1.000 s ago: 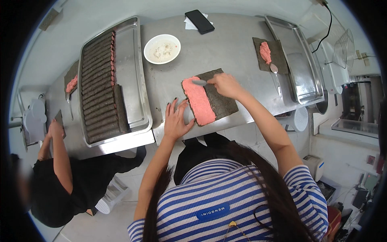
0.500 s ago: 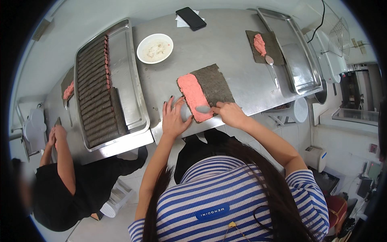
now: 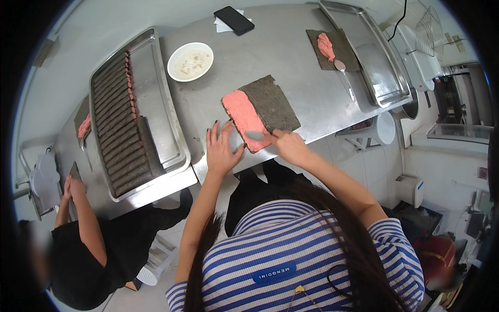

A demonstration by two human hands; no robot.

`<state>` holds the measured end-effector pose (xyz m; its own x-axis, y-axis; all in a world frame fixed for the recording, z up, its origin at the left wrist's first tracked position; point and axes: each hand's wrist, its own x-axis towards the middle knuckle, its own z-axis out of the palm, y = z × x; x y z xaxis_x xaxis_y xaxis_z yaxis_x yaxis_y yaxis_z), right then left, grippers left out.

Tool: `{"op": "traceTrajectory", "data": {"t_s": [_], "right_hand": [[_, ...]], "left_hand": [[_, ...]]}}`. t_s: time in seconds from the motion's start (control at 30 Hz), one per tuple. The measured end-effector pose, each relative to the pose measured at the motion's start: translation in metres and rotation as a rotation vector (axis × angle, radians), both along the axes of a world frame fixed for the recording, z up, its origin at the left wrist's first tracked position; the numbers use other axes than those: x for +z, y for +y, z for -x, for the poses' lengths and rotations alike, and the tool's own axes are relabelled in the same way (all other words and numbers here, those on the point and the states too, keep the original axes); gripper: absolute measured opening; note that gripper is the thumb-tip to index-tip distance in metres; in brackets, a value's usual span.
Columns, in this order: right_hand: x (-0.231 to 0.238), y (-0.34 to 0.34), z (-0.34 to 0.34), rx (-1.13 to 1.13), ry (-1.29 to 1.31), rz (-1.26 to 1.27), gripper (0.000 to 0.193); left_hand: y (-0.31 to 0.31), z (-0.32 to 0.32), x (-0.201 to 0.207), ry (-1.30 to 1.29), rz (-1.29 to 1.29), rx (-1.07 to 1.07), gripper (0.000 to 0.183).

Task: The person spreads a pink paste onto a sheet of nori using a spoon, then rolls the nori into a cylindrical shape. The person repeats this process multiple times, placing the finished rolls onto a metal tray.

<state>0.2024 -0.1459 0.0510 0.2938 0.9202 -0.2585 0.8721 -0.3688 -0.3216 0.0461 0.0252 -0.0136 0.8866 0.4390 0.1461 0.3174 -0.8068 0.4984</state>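
The seaweed sheet point(image 3: 270, 104) lies flat on the steel table point(image 3: 291, 52), near its front edge, with pink paste point(image 3: 244, 117) covering the half on the person's left. The left hand point(image 3: 221, 151) rests open on the table with fingers spread, fingertips just beside the sheet's near corner and holding nothing. The right hand point(image 3: 288, 145) is closed around a small spreader point(image 3: 255, 136), whose flat blade lies on the near end of the paste.

The sheet looks thin and brittle, so a hard or steep press of the blade could tear it or drag it across the smooth steel, since the left hand only steadies one corner. The sheet also sits close to the table edge, so a pull toward the body might slide its corner over. Paste pushed too far could spill past the sheet's rim onto the table.

Further off stand a white bowl point(image 3: 190, 61), a tray of finished rolls point(image 3: 122, 125) and a phone point(image 3: 234, 20)
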Motion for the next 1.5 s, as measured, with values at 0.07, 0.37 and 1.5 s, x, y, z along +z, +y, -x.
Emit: {"op": "traceTrajectory", "data": {"t_s": [0.07,0.37,1.5], "right_hand": [[0.007,-0.014,0.009,0.048,0.083,0.0,0.037],[-0.012,-0.023,0.028,-0.339,0.001,-0.072,0.042],[-0.014,0.044,-0.085,-0.234,-0.024,-0.424,0.028]], "left_hand": [[0.0,0.0,0.0,0.007,-0.004,0.005,0.062],[0.0,0.0,0.0,0.019,0.011,0.005,0.063],[-0.001,-0.003,0.001,0.006,-0.005,0.006,0.063]]}}
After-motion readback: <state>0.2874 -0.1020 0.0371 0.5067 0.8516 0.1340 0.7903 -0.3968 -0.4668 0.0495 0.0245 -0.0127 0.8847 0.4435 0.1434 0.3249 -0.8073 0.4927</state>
